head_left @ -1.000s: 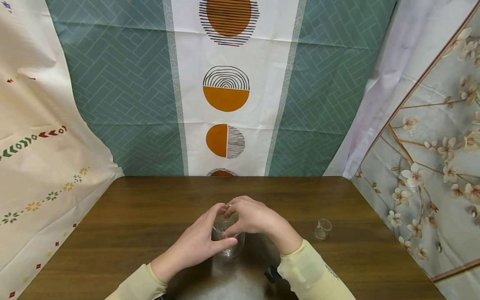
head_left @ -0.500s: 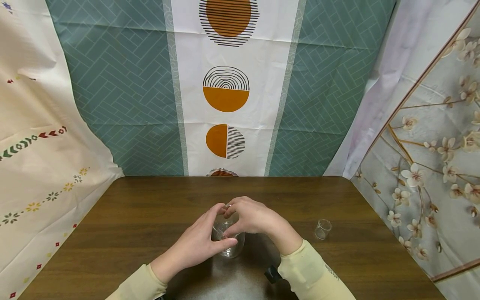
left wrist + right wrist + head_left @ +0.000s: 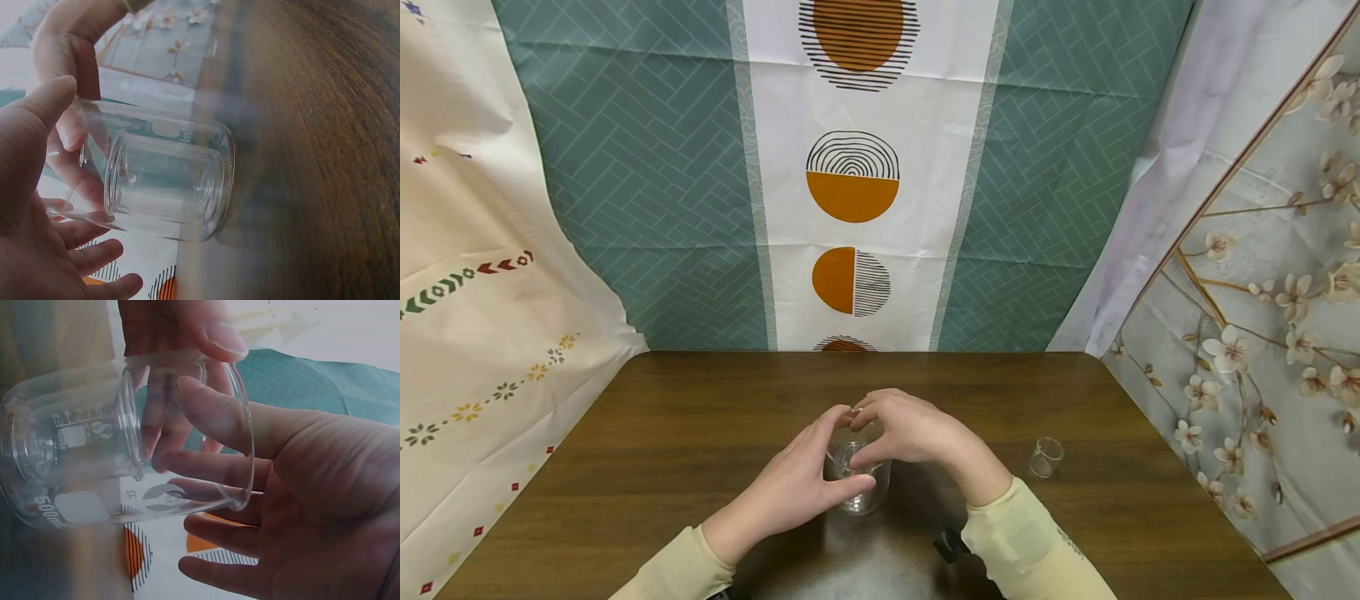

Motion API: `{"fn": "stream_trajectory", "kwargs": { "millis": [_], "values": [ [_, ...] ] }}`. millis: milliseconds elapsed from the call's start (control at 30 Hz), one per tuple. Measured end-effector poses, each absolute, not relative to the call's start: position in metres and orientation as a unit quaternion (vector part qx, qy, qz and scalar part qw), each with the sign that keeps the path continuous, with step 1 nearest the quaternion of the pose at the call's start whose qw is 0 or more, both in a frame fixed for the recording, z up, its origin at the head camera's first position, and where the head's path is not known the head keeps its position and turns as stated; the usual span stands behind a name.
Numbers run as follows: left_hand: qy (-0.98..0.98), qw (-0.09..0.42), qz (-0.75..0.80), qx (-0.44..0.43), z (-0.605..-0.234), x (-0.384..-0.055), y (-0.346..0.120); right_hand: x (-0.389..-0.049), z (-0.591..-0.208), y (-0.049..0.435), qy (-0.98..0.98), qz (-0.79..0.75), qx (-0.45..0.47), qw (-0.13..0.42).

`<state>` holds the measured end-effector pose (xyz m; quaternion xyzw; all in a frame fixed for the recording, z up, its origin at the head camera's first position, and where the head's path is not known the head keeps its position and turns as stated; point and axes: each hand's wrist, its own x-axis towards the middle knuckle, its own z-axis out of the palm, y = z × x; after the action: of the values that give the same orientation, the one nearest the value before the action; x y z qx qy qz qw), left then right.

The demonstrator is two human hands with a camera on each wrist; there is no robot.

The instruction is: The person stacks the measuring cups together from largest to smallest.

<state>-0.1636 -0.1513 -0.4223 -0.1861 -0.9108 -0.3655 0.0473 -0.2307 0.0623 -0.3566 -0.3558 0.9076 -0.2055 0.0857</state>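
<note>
A large clear glass beaker [image 3: 81, 506] marked 500 ml stands on the table before me. Inside it, at the bottom, sits a smaller glass beaker [image 3: 165, 178] with its rim well below the large one's mouth. My left hand [image 3: 790, 483] holds the large beaker near its rim, thumb on the near side and fingers round the far side. From the right, my right hand [image 3: 910, 429] reaches over the mouth. Its thumb and some fingertips dip inside, spread and seemingly apart from the small beaker's rim.
A very small clear glass beaker [image 3: 1047, 458] stands to the right on the brown wooden table [image 3: 700, 408]. A patterned green and white cloth [image 3: 857, 250] hangs behind the far edge, with printed fabrics at both sides.
My right hand has risen slightly, and its thumb is a little higher in the large beaker's mouth. The left hand and the beakers look unmoved.
</note>
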Motion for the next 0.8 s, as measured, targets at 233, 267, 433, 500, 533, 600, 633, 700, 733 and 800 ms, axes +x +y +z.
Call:
{"fn": "stream_trajectory", "kwargs": {
  "millis": [233,267,433,500,533,600,633,700,733,800],
  "values": [
    [-0.910,0.050,-0.367,-0.186,-0.422,-0.163,-0.152,-0.232,-0.353,0.066,0.898,-0.217,-0.377,0.074],
    [-0.910,0.049,-0.366,-0.185,-0.422,-0.163,-0.152,-0.231,-0.353,0.066,0.895,-0.222,-0.379,0.073],
    [-0.910,0.050,-0.367,-0.187,-0.422,-0.164,-0.152,-0.228,-0.348,0.069,0.895,-0.246,-0.366,0.076],
    [-0.908,0.050,-0.369,-0.190,-0.422,-0.164,-0.151,-0.227,-0.347,0.070,0.896,-0.250,-0.360,0.077],
    [-0.907,0.051,-0.370,-0.192,-0.422,-0.164,-0.151,-0.226,-0.346,0.070,0.895,-0.251,-0.360,0.076],
    [-0.907,0.051,-0.372,-0.194,-0.422,-0.164,-0.151,-0.225,-0.345,0.071,0.895,-0.254,-0.358,0.076],
    [-0.907,0.051,-0.371,-0.193,-0.422,-0.164,-0.151,-0.224,-0.345,0.072,0.895,-0.254,-0.358,0.075],
    [-0.908,0.051,-0.368,-0.193,-0.422,-0.164,-0.151,-0.223,-0.344,0.072,0.896,-0.257,-0.355,0.072],
    [-0.908,0.051,-0.367,-0.193,-0.422,-0.164,-0.151,-0.223,-0.344,0.073,0.896,-0.258,-0.354,0.070],
    [-0.909,0.051,-0.366,-0.191,-0.422,-0.164,-0.151,-0.222,-0.344,0.074,0.897,-0.260,-0.352,0.065]
  ]
}}
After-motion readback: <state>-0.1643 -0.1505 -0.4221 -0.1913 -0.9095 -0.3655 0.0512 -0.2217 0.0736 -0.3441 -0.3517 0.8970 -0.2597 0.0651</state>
